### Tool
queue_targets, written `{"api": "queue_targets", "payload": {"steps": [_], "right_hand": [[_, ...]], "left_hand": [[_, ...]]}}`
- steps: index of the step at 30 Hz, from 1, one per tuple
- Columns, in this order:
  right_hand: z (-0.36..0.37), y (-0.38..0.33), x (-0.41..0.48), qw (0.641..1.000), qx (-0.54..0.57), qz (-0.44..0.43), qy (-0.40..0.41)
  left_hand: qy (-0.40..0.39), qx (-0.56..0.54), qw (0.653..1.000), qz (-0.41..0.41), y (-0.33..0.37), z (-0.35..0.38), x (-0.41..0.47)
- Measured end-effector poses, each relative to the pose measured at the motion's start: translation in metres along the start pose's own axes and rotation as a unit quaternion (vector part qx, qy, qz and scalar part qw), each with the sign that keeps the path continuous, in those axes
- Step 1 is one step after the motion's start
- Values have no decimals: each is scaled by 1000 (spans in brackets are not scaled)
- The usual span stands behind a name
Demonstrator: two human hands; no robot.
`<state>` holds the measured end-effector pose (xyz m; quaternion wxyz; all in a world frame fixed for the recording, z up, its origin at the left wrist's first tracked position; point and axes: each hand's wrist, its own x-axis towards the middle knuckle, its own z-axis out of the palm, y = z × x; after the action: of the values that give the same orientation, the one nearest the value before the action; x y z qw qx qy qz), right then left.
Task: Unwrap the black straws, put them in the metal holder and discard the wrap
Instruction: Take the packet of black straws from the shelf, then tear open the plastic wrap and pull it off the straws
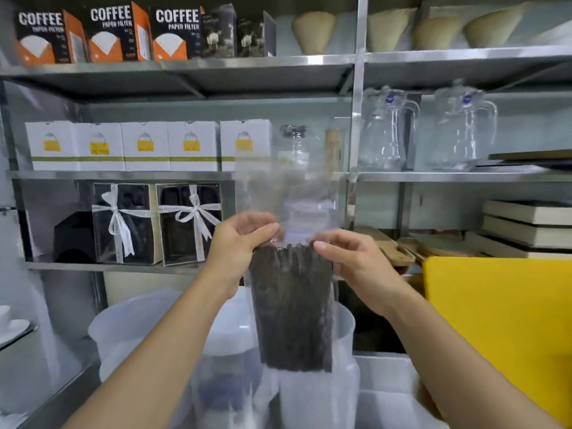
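Both forearms reach up from the bottom edge toward a bundle of black straws point(292, 308) held upright in mid-air inside a clear plastic wrap point(289, 196). The left hand point(240, 243) pinches the wrap at the upper left corner of the bundle, thumb and fingers closed on the film. The right hand point(348, 255) pinches it at the upper right corner, fingers curled. The loose, empty top of the wrap stands above the hands, blurred and see-through.

Below the bundle sit translucent plastic containers point(223, 342), one directly under the straws' lower ends. A yellow board point(495, 329) stands to the right, near the right forearm. Behind everything runs a metal shelf rack point(356, 119): coffee paper filter boxes point(108, 32) on top, white boxes point(123, 147) below them, ribbon-tied dark gift boxes point(158, 224) lower still, and glass pitchers point(427, 131) to the right.
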<state>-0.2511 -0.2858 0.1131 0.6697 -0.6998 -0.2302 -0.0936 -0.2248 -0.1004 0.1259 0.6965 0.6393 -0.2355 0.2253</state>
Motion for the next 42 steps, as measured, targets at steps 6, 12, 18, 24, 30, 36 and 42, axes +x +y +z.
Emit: {"api": "queue_targets", "payload": {"steps": [6, 12, 18, 24, 30, 36, 42], "right_hand": [[-3, 6, -64, 995, 49, 7, 89], [-8, 3, -117, 976, 86, -4, 203], [2, -2, -144, 969, 63, -29, 236], [-4, -1, -173, 980, 33, 8, 194], [-12, 3, -194, 988, 30, 51, 140], [-23, 5, -207, 987, 3, 64, 144], [-39, 9, -216, 968, 25, 103, 228]], "left_hand": [[-21, -3, 998, -61, 9, 29, -54], [121, 144, 981, -39, 12, 56, -120], [-82, 169, 980, -69, 12, 90, -169], [-186, 129, 966, -125, 16, 105, -204], [-165, 167, 964, -122, 17, 108, -219], [-204, 124, 956, -168, 23, 107, -228], [-86, 100, 972, -194, 21, 103, -225]]}}
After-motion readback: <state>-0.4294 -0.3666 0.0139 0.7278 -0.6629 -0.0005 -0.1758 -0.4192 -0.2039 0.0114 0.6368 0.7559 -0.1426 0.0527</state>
